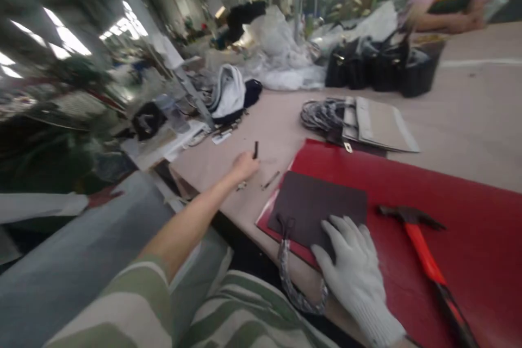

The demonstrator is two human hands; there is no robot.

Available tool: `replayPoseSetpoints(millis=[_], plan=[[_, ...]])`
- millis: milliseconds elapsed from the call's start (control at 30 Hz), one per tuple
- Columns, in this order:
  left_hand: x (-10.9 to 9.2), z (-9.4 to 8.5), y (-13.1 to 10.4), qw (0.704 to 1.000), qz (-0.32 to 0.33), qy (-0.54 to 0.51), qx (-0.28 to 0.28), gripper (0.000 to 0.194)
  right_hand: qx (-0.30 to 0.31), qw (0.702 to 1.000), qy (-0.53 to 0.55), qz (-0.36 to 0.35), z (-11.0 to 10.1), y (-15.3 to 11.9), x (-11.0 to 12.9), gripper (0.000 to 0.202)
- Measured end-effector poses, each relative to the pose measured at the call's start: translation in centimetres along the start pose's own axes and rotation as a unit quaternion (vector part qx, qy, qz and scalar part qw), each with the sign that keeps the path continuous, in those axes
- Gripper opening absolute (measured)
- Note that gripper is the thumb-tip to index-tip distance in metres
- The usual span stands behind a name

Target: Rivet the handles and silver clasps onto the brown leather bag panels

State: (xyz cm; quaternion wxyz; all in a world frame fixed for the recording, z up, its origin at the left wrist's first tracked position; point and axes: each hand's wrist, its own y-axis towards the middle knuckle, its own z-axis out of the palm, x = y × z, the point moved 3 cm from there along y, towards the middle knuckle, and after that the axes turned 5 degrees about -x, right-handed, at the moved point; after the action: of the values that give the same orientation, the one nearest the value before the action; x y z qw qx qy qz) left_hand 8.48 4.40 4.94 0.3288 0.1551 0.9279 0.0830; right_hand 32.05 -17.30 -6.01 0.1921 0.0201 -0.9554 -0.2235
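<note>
My left hand (245, 166), bare, is closed around a small dark stick-like tool (256, 149) over the table's left part. My right hand (353, 261), in a white knitted glove, lies with spread fingers on a dark flat panel (314, 204). The panel rests on a red sheet (468, 212). A braided grey strap (290, 277) with a thin loop at its top lies over the panel's lower left and hangs past the table edge. A hammer (424, 250) with a red and black handle lies on the red sheet, right of my gloved hand. A thin metal tool (270, 180) lies near my left hand.
Behind the red sheet lie light flat pieces (383, 125) and coiled braided straps (322, 114). Black bags (379, 68) and clear plastic (281, 49) stand farther back. A grey metal post (163, 49) rises at the left. Another person's hands (465, 22) show at the top right.
</note>
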Motion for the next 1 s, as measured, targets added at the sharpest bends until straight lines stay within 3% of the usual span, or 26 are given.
replayPoseSetpoints(millis=[67, 167, 267, 367, 467, 567, 667, 800, 1000], plan=[[3.2, 2.4, 2.0, 0.996, -0.072, 0.053, 0.016, 0.019, -0.014, 1.000, -0.003, 0.020, 0.1, -0.1, 0.1, 0.041], [6.1, 3.5, 1.8, 0.988, -0.107, 0.115, 0.011, 0.021, -0.035, 0.998, 0.019, 0.047, 0.1, 0.1, 0.2, 0.039], [6.5, 3.2, -2.2, 0.988, -0.060, 0.135, -0.049, 0.027, -0.085, 0.991, 0.053, 0.085, -0.5, -0.1, 0.1, 0.036], [5.5, 3.7, -8.0, 0.992, 0.032, 0.077, -0.095, 0.022, -0.120, 0.984, 0.055, 0.115, -0.9, -0.5, 0.0, 0.036], [4.0, 4.9, -12.7, 0.994, 0.063, 0.002, -0.086, 0.022, -0.109, 0.987, 0.035, 0.114, -0.8, -0.6, 0.5, 0.037], [3.2, 6.3, -15.2, 0.996, 0.028, -0.064, -0.053, 0.022, -0.099, 0.989, 0.018, 0.111, -0.7, -0.9, 1.5, 0.035], [3.2, 7.4, -16.4, 0.994, -0.002, -0.104, -0.036, 0.022, -0.103, 0.989, 0.003, 0.110, -0.5, -1.7, 3.0, 0.032], [3.7, 7.4, -16.7, 0.993, -0.008, -0.112, -0.045, 0.024, -0.116, 0.986, 0.003, 0.116, -0.3, -2.8, 4.6, 0.030], [3.3, 6.8, -14.8, 0.996, 0.017, -0.086, 0.036, 0.022, -0.070, 0.989, -0.064, 0.110, 0.5, -1.6, 3.3, 0.044]])
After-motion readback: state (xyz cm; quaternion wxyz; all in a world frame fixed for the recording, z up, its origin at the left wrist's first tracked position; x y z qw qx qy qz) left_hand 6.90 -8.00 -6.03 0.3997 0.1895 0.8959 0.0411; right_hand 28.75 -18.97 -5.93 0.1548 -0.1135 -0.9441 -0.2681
